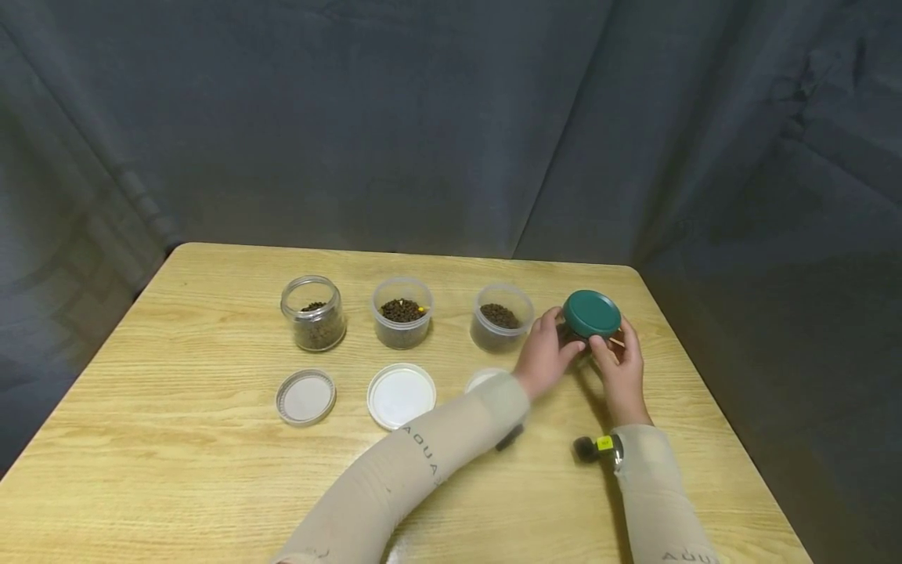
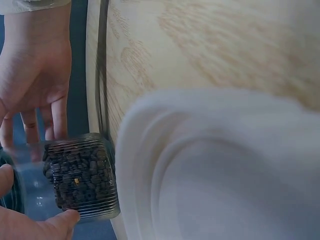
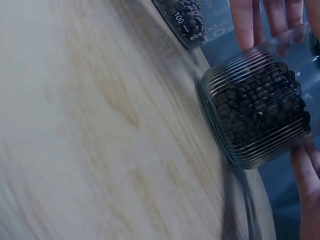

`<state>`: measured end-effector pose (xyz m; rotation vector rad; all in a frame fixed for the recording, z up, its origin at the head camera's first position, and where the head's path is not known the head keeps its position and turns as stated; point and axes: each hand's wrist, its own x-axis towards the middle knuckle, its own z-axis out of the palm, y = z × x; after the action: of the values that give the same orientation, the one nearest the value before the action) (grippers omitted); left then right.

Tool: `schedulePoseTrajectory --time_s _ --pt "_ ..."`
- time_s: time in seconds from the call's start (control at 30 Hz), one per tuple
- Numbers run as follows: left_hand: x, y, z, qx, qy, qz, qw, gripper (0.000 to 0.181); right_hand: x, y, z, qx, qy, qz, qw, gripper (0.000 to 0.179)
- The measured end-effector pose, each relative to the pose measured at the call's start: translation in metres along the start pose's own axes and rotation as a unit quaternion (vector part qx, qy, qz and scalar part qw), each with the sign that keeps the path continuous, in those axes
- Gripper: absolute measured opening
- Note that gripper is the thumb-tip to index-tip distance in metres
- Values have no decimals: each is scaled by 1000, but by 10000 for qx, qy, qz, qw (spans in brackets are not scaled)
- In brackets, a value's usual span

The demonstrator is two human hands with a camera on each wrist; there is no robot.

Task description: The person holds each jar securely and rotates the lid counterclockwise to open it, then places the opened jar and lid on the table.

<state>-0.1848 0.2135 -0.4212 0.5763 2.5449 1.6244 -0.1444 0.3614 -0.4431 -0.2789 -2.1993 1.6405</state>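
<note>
A clear ribbed jar [image 2: 82, 175] of dark brown pellets carries a green lid [image 1: 592, 313] at the table's right side. My left hand [image 1: 543, 356] grips it from the left and my right hand [image 1: 622, 376] from the right. The jar stays upright between both hands, its lid facing up. In the right wrist view its ribbed wall [image 3: 255, 112] shows pellets filling the lower part. Whether its base touches the table, I cannot tell. Left of my hands is a clear tub [image 1: 493, 337] of brown pellets with no lid on it.
Farther left stand another open tub [image 1: 402, 333] with a yellow bit among its pellets and an open clear jar [image 1: 319, 325]. In front lie a greyish lid [image 1: 306, 397], a white lid [image 1: 402, 397] and another pale lid [image 1: 485, 377], partly hidden by my left forearm.
</note>
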Motion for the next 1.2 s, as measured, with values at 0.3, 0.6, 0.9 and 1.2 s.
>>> schedulePoseTrajectory --time_s 0.3,0.6,0.9,1.2 --pt "2 -3 2 24 -79 -173 9998 71 -3 0 4 707 77 -222 9972 57" --pt "3 -5 2 31 41 -49 10000 71 -3 0 2 333 -62 -304 9990 51" --pt "1 -3 2 49 59 -22 10000 71 -2 0 3 242 11 -231 9994 51" --pt "1 -3 2 100 115 62 9999 70 -4 0 5 377 86 -282 9989 47"
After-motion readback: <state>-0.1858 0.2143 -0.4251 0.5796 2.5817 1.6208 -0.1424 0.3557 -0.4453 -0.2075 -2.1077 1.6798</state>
